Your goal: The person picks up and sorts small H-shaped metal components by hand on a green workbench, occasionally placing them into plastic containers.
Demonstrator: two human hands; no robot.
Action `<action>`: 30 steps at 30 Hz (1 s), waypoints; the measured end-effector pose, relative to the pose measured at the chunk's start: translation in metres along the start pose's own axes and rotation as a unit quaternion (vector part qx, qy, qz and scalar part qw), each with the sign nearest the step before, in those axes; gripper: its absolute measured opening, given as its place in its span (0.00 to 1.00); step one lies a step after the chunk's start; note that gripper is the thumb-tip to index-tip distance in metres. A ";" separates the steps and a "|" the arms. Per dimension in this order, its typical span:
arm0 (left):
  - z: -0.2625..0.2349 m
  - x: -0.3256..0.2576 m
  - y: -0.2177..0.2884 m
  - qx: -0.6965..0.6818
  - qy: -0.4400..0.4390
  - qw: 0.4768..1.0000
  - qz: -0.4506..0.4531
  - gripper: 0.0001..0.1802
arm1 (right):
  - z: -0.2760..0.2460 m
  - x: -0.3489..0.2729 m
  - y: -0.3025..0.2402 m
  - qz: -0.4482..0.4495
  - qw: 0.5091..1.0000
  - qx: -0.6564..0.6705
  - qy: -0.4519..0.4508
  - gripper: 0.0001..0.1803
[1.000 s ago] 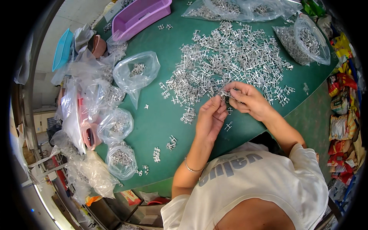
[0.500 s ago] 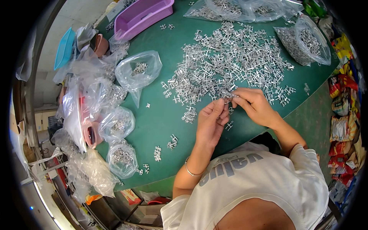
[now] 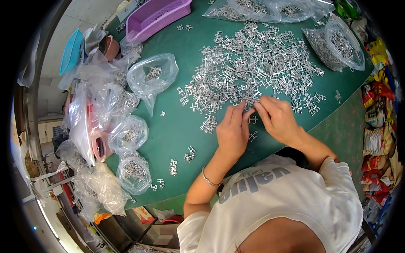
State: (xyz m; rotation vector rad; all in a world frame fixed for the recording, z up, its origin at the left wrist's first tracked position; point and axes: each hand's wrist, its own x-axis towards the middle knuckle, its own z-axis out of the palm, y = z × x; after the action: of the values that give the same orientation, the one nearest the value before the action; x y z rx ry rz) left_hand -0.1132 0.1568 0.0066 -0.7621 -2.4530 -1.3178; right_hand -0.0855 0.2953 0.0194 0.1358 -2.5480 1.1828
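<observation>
A wide heap of small silver H-shaped metal pieces point(image 3: 253, 63) covers the middle of the green table point(image 3: 168, 126). At the heap's near edge my left hand point(image 3: 233, 130) is closed, thumb and fingers pinched together. Close by on its right, my right hand point(image 3: 278, 119) is pinched too, its fingertips almost meeting the left ones. Between the fingertips shows a small silver metal piece point(image 3: 249, 103), mostly hidden by them. Just nearer than the fingers lie a loose piece point(image 3: 253, 120) and another loose piece point(image 3: 252, 136).
Clear plastic bags holding such pieces stand along the left, like this open bag point(image 3: 154, 76), and a full bag point(image 3: 333, 46) sits at the far right. A purple basket point(image 3: 158, 19) is at the back left. Small clusters point(image 3: 190, 154) lie at the near left.
My left hand has turned over, its back now up and its fingers pointing at the heap. My right hand has shifted slightly, its fingertips lower and closer to the heap's edge.
</observation>
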 end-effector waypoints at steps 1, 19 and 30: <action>0.000 0.000 -0.001 0.001 0.003 1.000 0.005 0.09 | 0.000 0.000 0.001 0.004 1.000 0.010 0.000 0.09; 0.000 -0.007 -0.004 -0.405 -0.172 0.793 -0.422 0.07 | -0.024 -0.001 0.029 -0.053 0.994 -0.013 0.091 0.04; -0.005 -0.027 -0.004 -0.349 -0.171 0.832 -0.396 0.08 | -0.142 -0.084 0.160 0.104 0.890 -0.412 0.164 0.02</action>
State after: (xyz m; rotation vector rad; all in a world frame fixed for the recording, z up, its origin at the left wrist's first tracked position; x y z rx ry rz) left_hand -0.0935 0.1422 -0.0054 -0.0234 -2.6513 -2.6805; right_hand -0.0058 0.5023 -0.0393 -0.5009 -2.5467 0.0709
